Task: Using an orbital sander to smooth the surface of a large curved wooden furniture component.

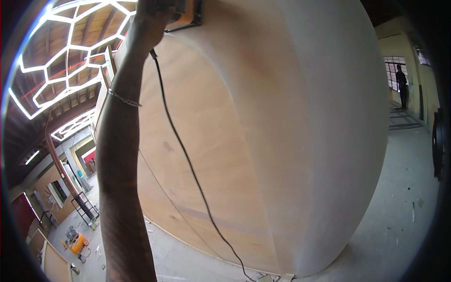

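Note:
My left arm reaches up through the left half of the view, with a chain bracelet [124, 97] on it. At the top edge my left hand [159, 26] is closed around an orange and black power sander [187, 16]; part of the hand and tool is cut off by the frame. The sander's flat base lies at the surface of a large curved wooden panel [197, 122], near a pale smooth band [225, 80] along its seam. From the tool a black power cord [181, 145] hangs down across the panel to the floor. My right hand is out of sight.
An orange air compressor [75, 242] stands on the floor [399, 197] at lower left, near a black metal frame [84, 206]. Bright hexagonal ceiling lights [70, 47] hang at upper left. A person [401, 84] stands far off at right. Small debris lies about.

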### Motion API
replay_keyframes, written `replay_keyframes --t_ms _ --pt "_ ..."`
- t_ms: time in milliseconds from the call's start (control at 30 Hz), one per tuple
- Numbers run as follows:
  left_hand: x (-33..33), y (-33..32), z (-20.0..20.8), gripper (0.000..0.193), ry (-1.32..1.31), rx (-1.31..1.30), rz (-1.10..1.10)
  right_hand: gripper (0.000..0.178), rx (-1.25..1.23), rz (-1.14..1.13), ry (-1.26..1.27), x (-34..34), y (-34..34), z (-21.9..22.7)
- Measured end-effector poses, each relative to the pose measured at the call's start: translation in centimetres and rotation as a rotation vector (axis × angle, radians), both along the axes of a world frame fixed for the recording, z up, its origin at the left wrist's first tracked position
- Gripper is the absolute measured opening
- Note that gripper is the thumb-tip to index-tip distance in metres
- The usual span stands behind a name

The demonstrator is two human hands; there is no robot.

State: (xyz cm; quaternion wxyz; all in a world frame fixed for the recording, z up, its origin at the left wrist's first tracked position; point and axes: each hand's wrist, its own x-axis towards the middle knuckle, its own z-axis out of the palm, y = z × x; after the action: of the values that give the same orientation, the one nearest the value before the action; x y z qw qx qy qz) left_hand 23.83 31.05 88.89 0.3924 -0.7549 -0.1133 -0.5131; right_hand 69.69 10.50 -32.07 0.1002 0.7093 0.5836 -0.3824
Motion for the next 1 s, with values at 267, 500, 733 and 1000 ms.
replay_keyframes --t_ms 267,500,733,1000 --pt "1.5 1.0 -13.5 0.070 -0.257 0.019 0.296 0.020 -0.170 -0.546 0.412 -2.2 2.9 8.0" --pt "5.1 -0.8 -22.8 0.082 -0.467 -0.068 0.417 0.026 -0.159 -0.768 0.519 -4.8 1.1 19.4" --pt "6.1 -1.3 -23.9 0.083 -0.486 -0.073 0.404 0.032 0.412 0.929 -0.083 1.1 -1.3 2.4" --pt "6.4 -0.1 -9.9 0.055 -0.123 -0.418 -0.493 0.014 -0.146 -0.679 0.648 1.0 -1.7 4.1"
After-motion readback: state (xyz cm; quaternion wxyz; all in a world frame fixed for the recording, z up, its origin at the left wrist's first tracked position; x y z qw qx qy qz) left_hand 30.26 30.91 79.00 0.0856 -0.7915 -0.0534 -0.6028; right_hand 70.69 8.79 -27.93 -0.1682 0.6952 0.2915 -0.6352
